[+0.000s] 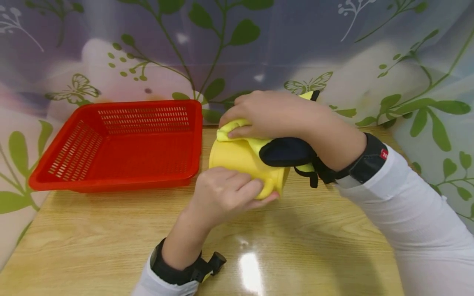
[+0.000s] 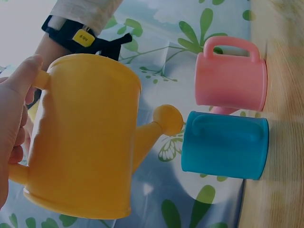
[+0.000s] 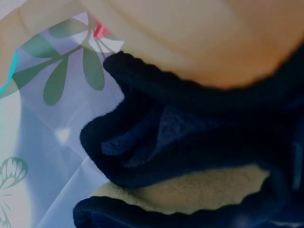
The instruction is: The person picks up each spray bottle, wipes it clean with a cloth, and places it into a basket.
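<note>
A yellow watering can is tilted over the table, its spout and rose visible in the left wrist view. My left hand grips it by the handle, fingers curled round the loop. Against its upper side my right hand holds a yellow cloth with black edging, pinched between thumb and fingers. The cloth's loose folds hang down beside the right wrist; in the right wrist view its dark edging fills much of the picture. Part of the can is hidden under the cloth and hand.
A red plastic basket with slotted walls stands on the wooden table at the left. In the left wrist view, a pink watering can and a blue container stand side by side on the table. A patterned curtain hangs behind.
</note>
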Tool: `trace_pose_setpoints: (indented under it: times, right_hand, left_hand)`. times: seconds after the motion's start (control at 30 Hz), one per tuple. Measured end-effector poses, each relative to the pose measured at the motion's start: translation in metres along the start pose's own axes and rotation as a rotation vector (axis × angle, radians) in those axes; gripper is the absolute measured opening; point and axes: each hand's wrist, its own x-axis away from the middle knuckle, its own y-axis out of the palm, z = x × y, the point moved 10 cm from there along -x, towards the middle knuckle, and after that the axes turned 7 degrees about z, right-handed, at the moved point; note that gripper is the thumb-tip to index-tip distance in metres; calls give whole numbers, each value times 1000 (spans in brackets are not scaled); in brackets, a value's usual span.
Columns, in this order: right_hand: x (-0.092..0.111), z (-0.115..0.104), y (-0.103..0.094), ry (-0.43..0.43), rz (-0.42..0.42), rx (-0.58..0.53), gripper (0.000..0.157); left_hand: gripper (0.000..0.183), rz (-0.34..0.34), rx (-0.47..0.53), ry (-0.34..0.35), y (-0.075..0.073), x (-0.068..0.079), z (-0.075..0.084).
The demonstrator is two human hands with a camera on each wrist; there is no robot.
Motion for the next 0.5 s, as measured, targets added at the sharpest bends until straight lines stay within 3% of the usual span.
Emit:
trace_pose_setpoints:
  times: [0.5]
  right_hand:
    - [40, 21, -7, -22, 98, -47, 27]
  left_hand:
    - [38, 9, -29, 3, -4, 0, -4]
